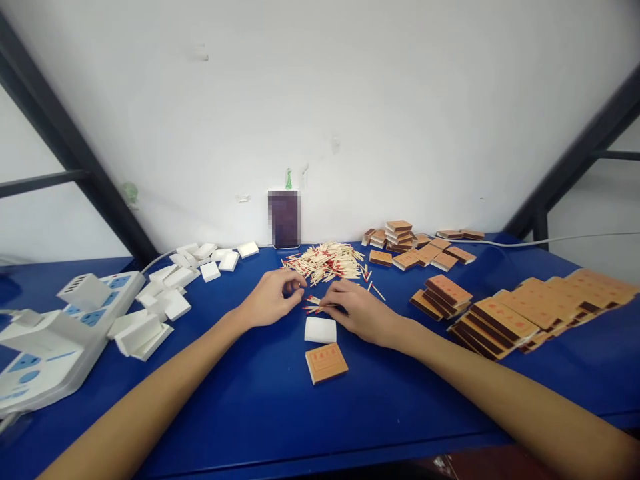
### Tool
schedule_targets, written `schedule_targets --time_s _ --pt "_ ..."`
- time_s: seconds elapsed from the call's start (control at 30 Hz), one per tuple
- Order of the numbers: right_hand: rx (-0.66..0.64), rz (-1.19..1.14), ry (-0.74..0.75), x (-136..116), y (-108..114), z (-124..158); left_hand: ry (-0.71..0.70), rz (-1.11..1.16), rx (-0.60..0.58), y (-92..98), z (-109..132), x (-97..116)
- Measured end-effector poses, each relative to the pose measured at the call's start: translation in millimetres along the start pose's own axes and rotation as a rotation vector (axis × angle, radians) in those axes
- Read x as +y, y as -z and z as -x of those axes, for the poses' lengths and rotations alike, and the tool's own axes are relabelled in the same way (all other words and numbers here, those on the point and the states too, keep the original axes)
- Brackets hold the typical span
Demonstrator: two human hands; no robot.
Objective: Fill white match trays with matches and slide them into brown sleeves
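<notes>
A small bunch of matches (313, 305) with red heads pointing left is pinched in the fingers of my right hand (361, 312). Facing it, my left hand (274, 297) has its fingers curled, with a small gap between thumb and fingertips and nothing visible in it. Behind both hands lies a loose pile of matches (327, 262). Just below the right fingers is a white matchbox tray (321, 330), its inside not visible. Nearer to me lies an orange matchbox sleeve (327, 363) with red print, flat on the blue table (250, 407).
White trays (167, 283) are heaped on the left beside a white power strip (100, 333) with plugs. Orange matchboxes (500, 317) lie in rows on the right, with more stacked (399, 233) at the back. A dark, pixelated upright object (286, 220) leans on the wall.
</notes>
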State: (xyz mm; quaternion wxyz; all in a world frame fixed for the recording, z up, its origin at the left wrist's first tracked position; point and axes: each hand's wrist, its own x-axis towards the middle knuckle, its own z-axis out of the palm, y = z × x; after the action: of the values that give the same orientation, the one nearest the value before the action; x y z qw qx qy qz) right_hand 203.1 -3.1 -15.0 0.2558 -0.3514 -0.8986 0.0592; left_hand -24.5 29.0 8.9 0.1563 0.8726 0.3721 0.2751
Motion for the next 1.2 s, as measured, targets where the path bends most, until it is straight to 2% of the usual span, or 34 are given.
schedule_targets --time_s 0.23,0.37,0.43,0.53,0.67,0.77,0.87,1.0,1.2 --pt "0.089 -0.062 -0.010 4 -6 0 -0.034 -0.058 -0.035 -5.9 14 -2" --pt "0.236 -0.046 0.049 1 -2 -3 -0.038 -0.064 -0.050 -4.0 16 -3" --pt "0.313 -0.067 0.029 -4 4 -2 -0.035 -0.055 -0.053 -3.5 15 -3" --pt "0.340 -0.192 -0.077 -11 13 0 -0.037 -0.046 -0.061 -2.9 15 -1" --pt "0.215 -0.372 -0.188 -12 17 3 -0.039 -0.002 -0.083 -1.2 16 3" --pt "0.097 -0.424 -0.180 -9 18 5 -0.096 0.012 -0.123 0.1 18 5" --pt "0.037 -0.426 -0.164 -7 18 7 -0.144 -0.017 -0.164 -0.3 18 4" --pt "0.011 -0.367 -0.155 -4 15 7 -0.136 -0.063 -0.160 -3.2 18 2" --pt "0.073 -0.204 -0.051 3 10 8 -0.121 -0.097 -0.146 -4.5 19 2"
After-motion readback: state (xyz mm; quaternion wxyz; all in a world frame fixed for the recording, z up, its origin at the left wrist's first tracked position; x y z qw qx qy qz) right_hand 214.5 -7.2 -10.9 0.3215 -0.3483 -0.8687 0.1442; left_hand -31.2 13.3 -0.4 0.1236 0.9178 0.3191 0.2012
